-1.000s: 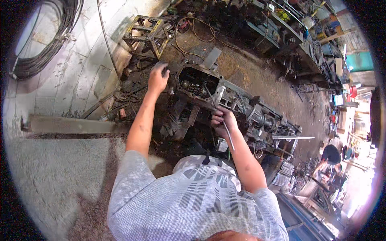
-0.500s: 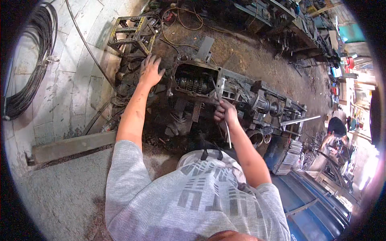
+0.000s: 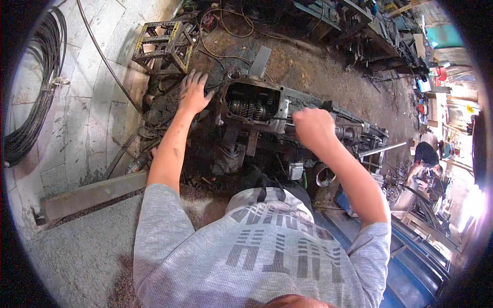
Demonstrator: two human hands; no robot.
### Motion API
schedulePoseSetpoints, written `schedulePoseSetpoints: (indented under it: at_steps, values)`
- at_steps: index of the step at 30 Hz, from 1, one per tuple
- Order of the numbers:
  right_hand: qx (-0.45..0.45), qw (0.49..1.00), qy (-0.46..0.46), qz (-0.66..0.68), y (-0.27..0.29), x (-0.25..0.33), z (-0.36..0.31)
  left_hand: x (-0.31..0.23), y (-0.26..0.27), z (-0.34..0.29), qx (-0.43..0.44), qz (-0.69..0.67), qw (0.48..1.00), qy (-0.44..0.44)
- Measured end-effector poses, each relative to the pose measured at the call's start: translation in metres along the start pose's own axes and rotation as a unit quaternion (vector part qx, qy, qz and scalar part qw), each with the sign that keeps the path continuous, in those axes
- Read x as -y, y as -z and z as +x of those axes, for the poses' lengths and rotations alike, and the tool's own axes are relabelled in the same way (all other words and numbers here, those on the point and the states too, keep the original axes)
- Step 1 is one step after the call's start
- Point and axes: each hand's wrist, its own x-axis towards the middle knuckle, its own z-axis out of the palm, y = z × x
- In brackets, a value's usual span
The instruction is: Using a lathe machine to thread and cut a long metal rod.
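An open metal gearbox housing [image 3: 222,105] lies in front of me, with toothed gears [image 3: 249,109] showing inside its rectangular opening. My left hand [image 3: 194,93] hovers or rests just left of the housing, its blackened fingers spread and nothing in them; whether it touches anything I cannot tell. My right hand [image 3: 314,126] is a fist right of the opening, closed on a thin metal rod [image 3: 281,118]. The rod runs leftward over the housing's right rim toward the gears. The hand's back hides its other end.
Shafts and a long machine frame [image 3: 367,129] extend right from the housing. A slotted-metal stand [image 3: 160,46] stands at the upper left, near a coiled black cable [image 3: 36,113] on the wall. A concrete beam [image 3: 95,195] lies lower left. Another person [image 3: 426,156] crouches far right.
My right hand has moved right and slightly up, turning the rod from steeply upright to nearly level. My left hand stays spread in about the same place.
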Motion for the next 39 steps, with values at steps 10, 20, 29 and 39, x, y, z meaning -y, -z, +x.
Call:
schedulePoseSetpoints:
  at_steps: [10,20,29,39]
  values:
    - [-0.032,0.998,0.047,-0.020,-0.010,0.009,0.023,-0.001,0.005,0.003,0.040,0.024,0.999,0.008]
    - [-0.033,0.999,-0.023,0.026,-0.015,-0.016,0.039,-0.011,0.010,-0.014,0.005,-0.011,1.000,-0.005]
    - [-0.051,0.996,0.070,0.002,0.012,0.007,0.033,-0.002,-0.005,-0.046,-0.092,-0.104,0.990,-0.038]
    - [-0.038,0.995,0.096,-0.001,-0.002,-0.003,0.039,-0.003,0.000,-0.072,-0.206,-0.198,0.958,0.021]
